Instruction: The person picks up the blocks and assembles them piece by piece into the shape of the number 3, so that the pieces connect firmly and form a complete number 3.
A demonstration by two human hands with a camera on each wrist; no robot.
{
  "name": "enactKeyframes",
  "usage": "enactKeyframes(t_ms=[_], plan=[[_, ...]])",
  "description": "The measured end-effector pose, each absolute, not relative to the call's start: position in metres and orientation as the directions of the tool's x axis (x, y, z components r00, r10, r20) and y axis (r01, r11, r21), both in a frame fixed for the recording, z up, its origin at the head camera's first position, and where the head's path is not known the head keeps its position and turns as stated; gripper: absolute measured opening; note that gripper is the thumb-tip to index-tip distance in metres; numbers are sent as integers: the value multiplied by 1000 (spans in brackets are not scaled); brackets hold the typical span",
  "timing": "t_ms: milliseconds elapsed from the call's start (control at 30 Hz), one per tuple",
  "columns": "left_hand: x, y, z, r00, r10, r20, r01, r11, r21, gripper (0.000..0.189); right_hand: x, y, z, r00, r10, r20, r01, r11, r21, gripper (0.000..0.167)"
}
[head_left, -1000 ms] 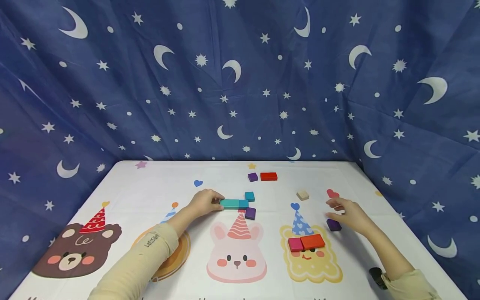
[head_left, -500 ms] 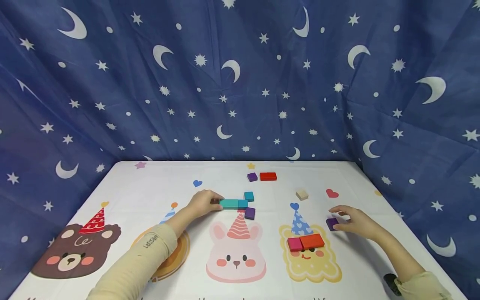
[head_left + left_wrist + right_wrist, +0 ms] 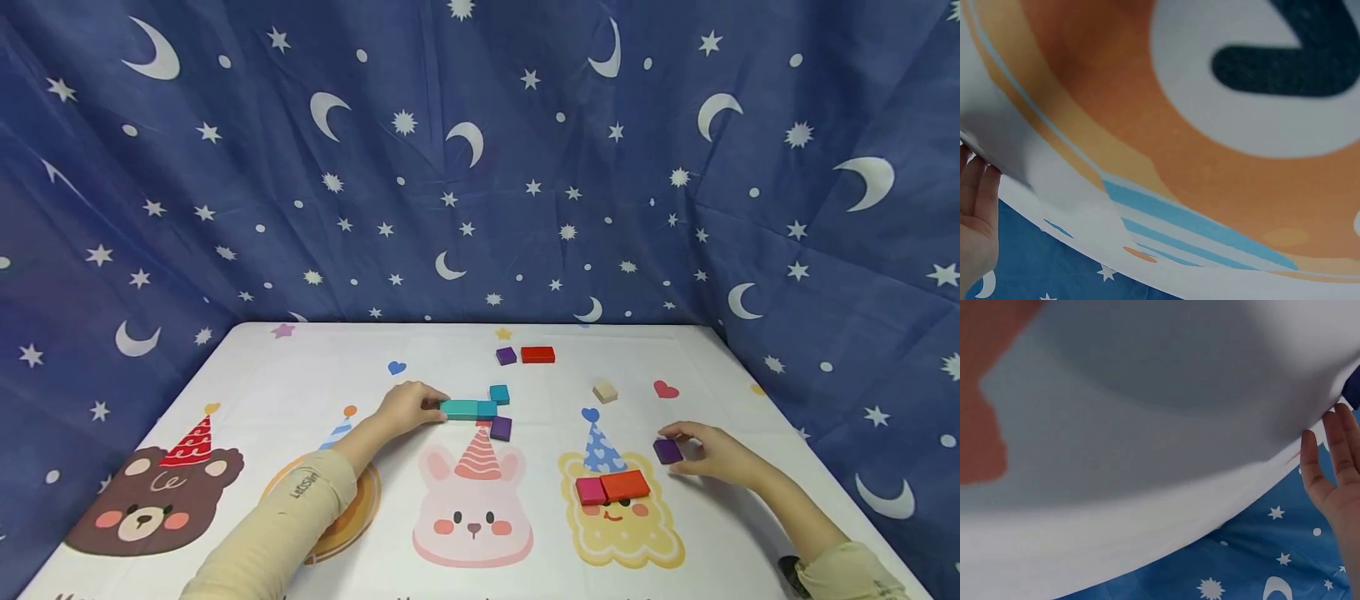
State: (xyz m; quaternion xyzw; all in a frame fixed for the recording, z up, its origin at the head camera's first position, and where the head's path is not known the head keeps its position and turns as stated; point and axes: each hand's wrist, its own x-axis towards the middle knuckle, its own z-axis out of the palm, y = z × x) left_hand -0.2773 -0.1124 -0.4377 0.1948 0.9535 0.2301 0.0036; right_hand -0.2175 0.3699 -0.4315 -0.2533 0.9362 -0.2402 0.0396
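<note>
My left hand has its thumb and fingers curled about the left end of a long teal block. A small blue block adjoins that block's right end. At the right, the thumb and fingers of my right hand are curled around a small purple block on the table. Another blue block lies just behind the teal row, and a second purple block lies just in front. Both wrist views show mostly tablecloth, with part of the left hand and right hand at the edges.
A pink block and a red-orange block lie side by side in front. Farther back are a purple block, a red block and a pale wooden block. A starry blue curtain stands behind the table.
My right hand has come down and closed in around the purple block, its forearm shifting right. My left hand stays at the teal block, and the blocks lie where they were.
</note>
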Motion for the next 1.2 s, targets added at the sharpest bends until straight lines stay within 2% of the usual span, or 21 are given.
enactKeyframes(t_ms=[433, 700, 967, 1200], plan=[[-277, -112, -437, -927, 369, 69, 360, 819, 446, 33, -218, 376, -440, -884, -460, 84, -438, 752, -493, 38], [-276, -112, -439, -928, 365, 73, 357, 820, 447, 33, -221, 379, -439, -892, -448, 61, -408, 739, -536, 31], [-277, -111, -441, -927, 366, 84, 363, 816, 450, 33, -224, 380, -433, -896, -444, 8, -377, 750, -544, 33], [-275, -110, -441, -933, 352, 70, 346, 831, 436, 34, -231, 388, -436, -854, -519, 41, -430, 659, -617, 35]])
